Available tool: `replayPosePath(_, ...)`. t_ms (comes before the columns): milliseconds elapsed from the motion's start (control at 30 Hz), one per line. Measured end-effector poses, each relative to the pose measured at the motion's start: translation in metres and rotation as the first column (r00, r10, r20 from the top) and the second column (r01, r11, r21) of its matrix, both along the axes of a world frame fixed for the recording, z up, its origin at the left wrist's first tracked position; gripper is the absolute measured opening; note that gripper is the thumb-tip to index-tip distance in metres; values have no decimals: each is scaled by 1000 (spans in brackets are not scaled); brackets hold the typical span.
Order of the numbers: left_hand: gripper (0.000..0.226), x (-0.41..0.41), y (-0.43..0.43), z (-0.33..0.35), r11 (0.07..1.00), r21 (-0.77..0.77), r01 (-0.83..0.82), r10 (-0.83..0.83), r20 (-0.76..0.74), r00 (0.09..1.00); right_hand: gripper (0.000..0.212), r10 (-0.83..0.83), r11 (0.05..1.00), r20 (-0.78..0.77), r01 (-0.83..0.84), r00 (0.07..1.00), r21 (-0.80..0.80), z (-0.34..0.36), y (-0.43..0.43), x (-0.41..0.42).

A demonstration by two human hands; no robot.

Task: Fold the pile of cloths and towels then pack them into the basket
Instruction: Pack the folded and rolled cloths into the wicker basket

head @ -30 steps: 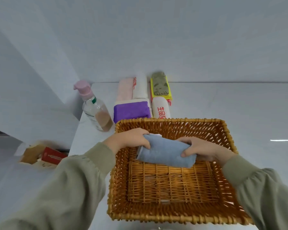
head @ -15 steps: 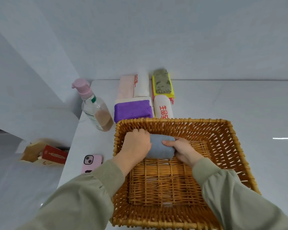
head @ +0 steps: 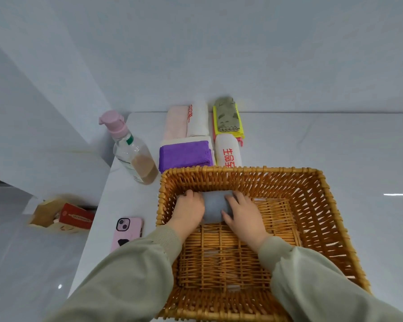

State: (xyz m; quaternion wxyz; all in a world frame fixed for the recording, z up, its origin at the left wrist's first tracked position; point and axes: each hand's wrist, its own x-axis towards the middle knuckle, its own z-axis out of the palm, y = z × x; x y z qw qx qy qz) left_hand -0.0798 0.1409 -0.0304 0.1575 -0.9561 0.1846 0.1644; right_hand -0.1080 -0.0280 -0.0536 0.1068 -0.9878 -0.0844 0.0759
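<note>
Head view. Left hand (head: 189,210) & right hand (head: 244,214) each grip one end of the rolled blue towel (head: 215,205), fingers curled over it. The towel sits on the wicker basket (head: 242,169) floor, far-left corner. Step: packing 1st item. Next, prob.: let go, reach over the far rim for the purple cloth (head: 185,155).

towel (head: 215,205) in basket (head: 323,205) far-left corner | bottle (head: 133,154) left of basket
</note>
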Motion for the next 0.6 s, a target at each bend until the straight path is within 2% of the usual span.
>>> replayPosePath(67,62,-2,0,10,997,-79,-24,26,23,999,49,40,998,59,-37,997,-54,10,-4,1)
replayPosePath(100,59,-2,1,19,988,-157,0,8,51,999,46,68,997,142,-63,987,-41,20,-7,2)
replayPosePath(167,43,-1,9,39,918,-345,195,-118,232,965,38,104,988,351,-137,931,71,43,-16,6)
replayPosePath(233,38,12,17,51,825,-393,407,-192,482,855,33,55,966,495,-171,867,193,68,-26,18)
replayPosePath(267,38,24,17,56,808,-411,422,-150,549,822,31,-5,953,523,-154,853,260,80,-29,29)
replayPosePath(300,40,36,14,64,814,-457,359,-86,518,851,29,-80,938,518,-111,852,327,90,-30,41)
replayPosePath(367,40,58,3,74,827,-549,123,81,333,939,23,-234,901,392,47,890,431,100,-28,70)
replayPosePath(400,40,69,-2,72,841,-541,20,132,240,962,24,-287,882,287,136,914,451,103,-25,87)
replayPosePath(467,39,78,-11,65,892,-449,-52,134,153,979,36,-358,827,-18,326,933,458,103,-21,122)
replayPosePath(533,44,75,-12,58,944,-329,-4,70,186,980,47,-383,760,-375,519,844,391,97,-20,150)
replayPosePath(600,47,73,-11,53,946,-324,-20,94,217,972,55,-357,717,-622,631,697,295,94,-19,167)
